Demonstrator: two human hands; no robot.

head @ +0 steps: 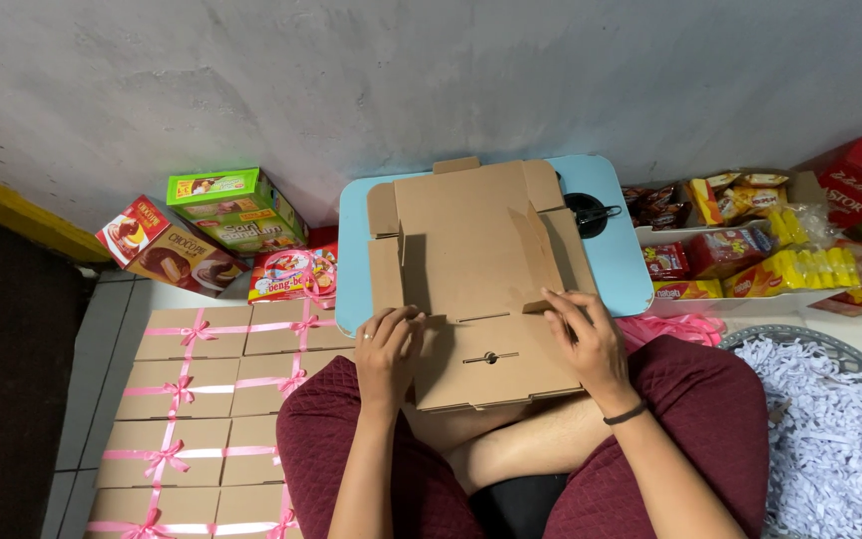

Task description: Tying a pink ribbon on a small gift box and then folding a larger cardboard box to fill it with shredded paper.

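A flat brown cardboard box blank (pixel 476 250) lies partly folded across a light blue lap table (pixel 611 269) and my knees. My left hand (pixel 388 349) presses on the blank's left side flap near the front edge, fingers curled over the fold. My right hand (pixel 586 337) rests on the right side, fingertips pinching the base of a raised side flap. The front panel has a slot with a round hole between my hands. I sit cross-legged in dark red shorts, a black band on my right wrist.
Finished brown boxes tied with pink ribbon (pixel 197 399) lie in rows on the floor at left. Snack cartons (pixel 236 210) stand by the wall. A white tray of snack packets (pixel 740 250) sits at right, above a grey basket of shredded white paper (pixel 830 439). Black scissors (pixel 589 213) lie on the table.
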